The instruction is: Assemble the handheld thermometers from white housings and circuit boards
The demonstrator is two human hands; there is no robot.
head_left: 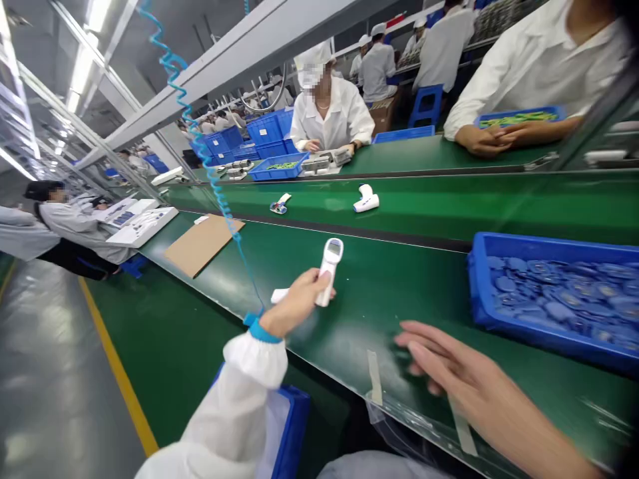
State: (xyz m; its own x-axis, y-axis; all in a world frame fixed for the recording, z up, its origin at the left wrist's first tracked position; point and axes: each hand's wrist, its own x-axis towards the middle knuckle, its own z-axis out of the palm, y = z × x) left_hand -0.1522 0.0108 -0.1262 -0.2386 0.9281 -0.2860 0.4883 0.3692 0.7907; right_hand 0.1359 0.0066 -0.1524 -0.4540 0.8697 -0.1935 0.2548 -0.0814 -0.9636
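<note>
My left hand [297, 301] is closed around the grip of a white handheld thermometer [327, 269], holding it just above the green workbench [379, 299] with its display end pointing away from me. A blue wrist strap with a coiled blue cord [200, 143] runs up from that wrist. My right hand [449, 372] hovers over the bench edge, fingers stretched out and holding nothing. It is near a strip of tape [374, 378] stuck on the bench.
A blue bin of round blue parts [554, 293] stands at the right. Another white thermometer [366, 199] and a small part [279, 205] lie on the green conveyor belt. A cardboard sheet [202, 243] lies at the left. Co-workers in white coats sit across and along the line.
</note>
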